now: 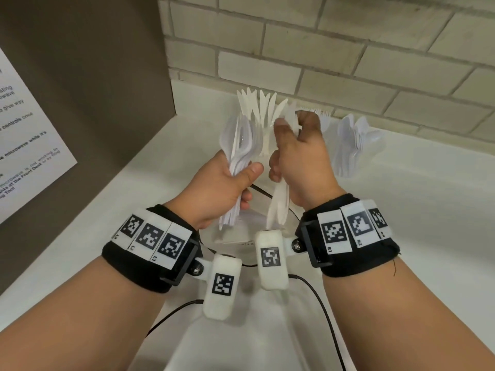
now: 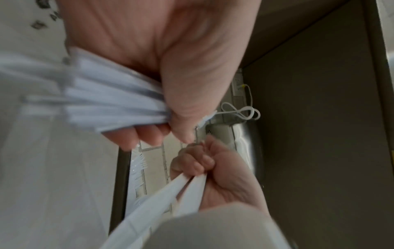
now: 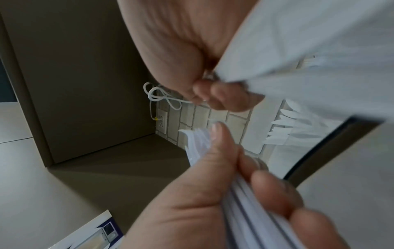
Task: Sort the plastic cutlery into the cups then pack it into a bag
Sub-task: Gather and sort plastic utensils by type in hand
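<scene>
My left hand (image 1: 227,183) grips a thick bundle of white plastic spoons (image 1: 241,145), bowls up; their handles (image 2: 102,104) fan out below the fist. Just to its right, my right hand (image 1: 300,162) grips a few white cutlery pieces (image 1: 278,207) that look like knives, also seen as white cutlery pieces (image 3: 298,50) in the right wrist view. Behind the hands, clear cups stand along the wall: one with knives (image 1: 257,108), one with forks (image 1: 322,116) half hidden by my right hand, and one with spoons (image 1: 353,145) further right.
A pale translucent thing (image 1: 235,234), perhaps the bag, lies on the white counter (image 1: 428,210) under my hands. A brown panel (image 1: 93,89) with a printed notice (image 1: 24,145) closes the left side. A brick wall (image 1: 348,49) stands behind. Black cables (image 1: 321,298) trail from the wrists.
</scene>
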